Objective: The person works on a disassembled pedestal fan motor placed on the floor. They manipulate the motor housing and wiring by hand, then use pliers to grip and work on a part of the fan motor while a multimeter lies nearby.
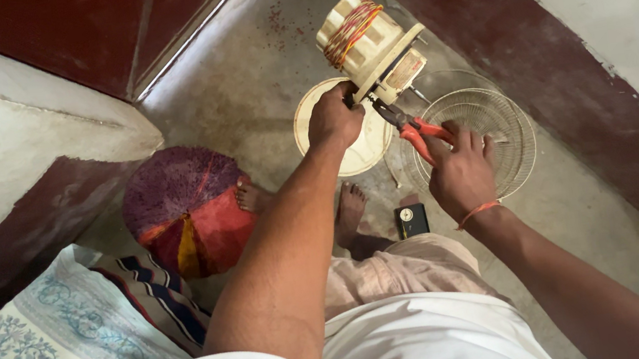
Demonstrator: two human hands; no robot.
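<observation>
The left hand [333,118] clenches the cream fan motor [369,45], held up above the floor; the right hand [462,175] grasps red-handled pliers [411,128] biting its underside. Loosening seems underway, needing a steady twist.

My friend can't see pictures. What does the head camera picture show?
Seen from above, a person's left hand holds up a cream fan motor while the right hand grips it with red-handled pliers. Below on the concrete floor lie a wire fan guard and a round cushion.
</observation>
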